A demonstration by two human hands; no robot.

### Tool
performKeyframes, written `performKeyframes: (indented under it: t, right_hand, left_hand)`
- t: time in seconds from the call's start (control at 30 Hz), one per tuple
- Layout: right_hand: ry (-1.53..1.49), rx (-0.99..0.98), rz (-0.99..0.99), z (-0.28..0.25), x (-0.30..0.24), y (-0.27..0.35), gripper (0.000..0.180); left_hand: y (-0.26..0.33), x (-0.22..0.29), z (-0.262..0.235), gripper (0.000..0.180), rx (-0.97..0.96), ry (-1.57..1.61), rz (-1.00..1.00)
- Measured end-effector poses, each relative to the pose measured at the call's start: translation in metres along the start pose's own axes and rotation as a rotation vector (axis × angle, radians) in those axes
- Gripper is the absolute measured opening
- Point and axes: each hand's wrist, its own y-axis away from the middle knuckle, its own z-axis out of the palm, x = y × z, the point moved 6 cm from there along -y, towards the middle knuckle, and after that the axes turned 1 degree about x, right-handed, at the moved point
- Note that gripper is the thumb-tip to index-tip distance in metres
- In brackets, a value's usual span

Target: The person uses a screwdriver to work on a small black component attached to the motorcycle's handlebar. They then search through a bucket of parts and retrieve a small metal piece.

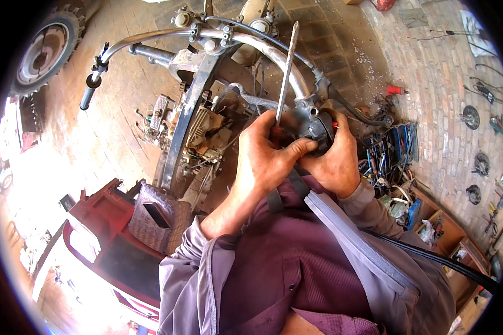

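Note:
A chrome handlebar [267, 51] of a stripped motorcycle curves toward me, and a black handlebar control housing [317, 129] sits at its right end. My left hand [265, 159] is closed on a screwdriver [286, 72] whose long shaft points up and away; its handle is mostly hidden in the fingers. The left thumb presses against the near side of the housing. From the right, my right hand [336, 162] wraps round the same housing, its fingers partly behind it. A small red part shows by the right fingers. Part of the housing is blurred.
Below the handlebar are the bare frame [188, 120] and engine [207, 127]. A tool tray [397, 146] and wooden box [444, 226] stand at right. A red vehicle body part [103, 215] carries a phone [157, 214] at lower left. A wheel [46, 51] lies far left.

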Motion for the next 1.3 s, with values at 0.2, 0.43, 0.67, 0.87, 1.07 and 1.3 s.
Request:
performKeyframes:
  t: [0.2,0.43,0.67,0.87,1.07,1.3]
  right_hand:
    - [0.039,0.017,0.003,-0.001,0.0,0.0,0.077]
    - [0.031,-0.021,-0.001,-0.001,0.001,0.001,0.076]
    - [0.075,-0.054,-0.091,-0.006,-0.003,0.0,0.083]
    - [0.088,-0.329,-0.123,-0.022,0.016,-0.005,0.094]
    - [-0.117,-0.504,-0.133,-0.015,0.007,-0.008,0.09]
    - [0.055,-0.037,-0.119,-0.002,0.006,0.006,0.079]
  left_hand:
    - [0.005,0.005,0.003,0.031,0.002,-0.033,-0.018]
    - [0.008,-0.001,0.002,0.029,0.036,-0.034,0.054]
    - [0.002,0.002,0.0,0.029,-0.02,-0.123,-0.002]
    - [-0.004,-0.007,-0.001,0.029,-0.036,0.077,-0.004]
    - [-0.003,-0.005,-0.002,0.03,-0.011,-0.063,0.056]
    - [0.002,0.0,0.002,0.03,-0.001,-0.006,0.048]
